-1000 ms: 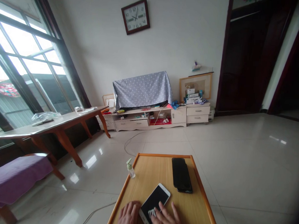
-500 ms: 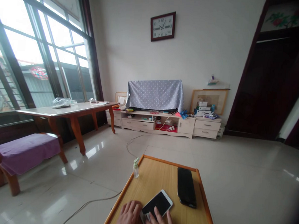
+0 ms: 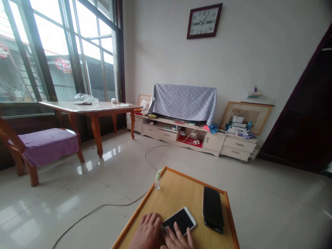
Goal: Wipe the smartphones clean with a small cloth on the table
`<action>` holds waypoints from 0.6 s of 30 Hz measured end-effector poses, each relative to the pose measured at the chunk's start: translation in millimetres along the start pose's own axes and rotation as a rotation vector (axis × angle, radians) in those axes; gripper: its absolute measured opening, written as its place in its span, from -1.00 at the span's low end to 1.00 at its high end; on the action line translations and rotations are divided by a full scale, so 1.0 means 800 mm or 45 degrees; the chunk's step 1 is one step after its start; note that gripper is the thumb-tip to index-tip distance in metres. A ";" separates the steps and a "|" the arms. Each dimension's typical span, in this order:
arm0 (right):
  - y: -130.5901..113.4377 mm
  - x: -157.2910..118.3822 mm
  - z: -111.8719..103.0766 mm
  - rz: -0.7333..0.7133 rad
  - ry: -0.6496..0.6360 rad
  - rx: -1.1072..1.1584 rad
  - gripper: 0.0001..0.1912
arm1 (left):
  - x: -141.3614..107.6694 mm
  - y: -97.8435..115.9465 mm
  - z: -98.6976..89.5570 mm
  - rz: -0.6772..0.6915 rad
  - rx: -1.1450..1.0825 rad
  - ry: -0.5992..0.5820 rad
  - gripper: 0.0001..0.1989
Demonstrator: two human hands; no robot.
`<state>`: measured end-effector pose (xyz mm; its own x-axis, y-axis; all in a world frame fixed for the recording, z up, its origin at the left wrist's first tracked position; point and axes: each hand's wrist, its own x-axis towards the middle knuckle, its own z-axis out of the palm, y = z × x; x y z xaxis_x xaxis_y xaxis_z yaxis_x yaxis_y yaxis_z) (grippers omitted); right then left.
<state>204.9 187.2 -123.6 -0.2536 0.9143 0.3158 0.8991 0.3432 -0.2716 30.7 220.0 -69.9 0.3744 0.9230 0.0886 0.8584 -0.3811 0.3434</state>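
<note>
A white smartphone with a dark screen lies face up and slanted on the small wooden table. My left hand rests at the phone's lower left end, fingers bent and together, holding it against the tabletop. Over the phone's lower part, my right hand has some fingers stretched across the screen. Under its index side shows a small crumpled grey piece, apparently cloth, pressed on the phone. To the right lies a black phone or case, apart from both hands. A clear pump bottle with a pale green top stands at the left edge.
The small table has a raised orange-brown rim. A cable runs over the tiled floor to its left. Further off are a chair with a purple cloth, a larger table and a white TV cabinet.
The camera view has turned left and tilted slightly, so the room appears shifted right. My right hand has slid slightly on the phone. My left hand keeps its place at the phone's end.
</note>
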 end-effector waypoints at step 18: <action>-0.002 0.034 -0.052 0.290 -0.186 -0.045 -0.45 | -0.007 0.005 -0.005 -0.041 -0.107 0.122 -0.46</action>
<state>211.7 202.7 -77.0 -0.0898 0.9893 0.1151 0.9501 0.1198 -0.2881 30.7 213.3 -65.0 0.3082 0.9371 0.1637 0.8356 -0.3490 0.4243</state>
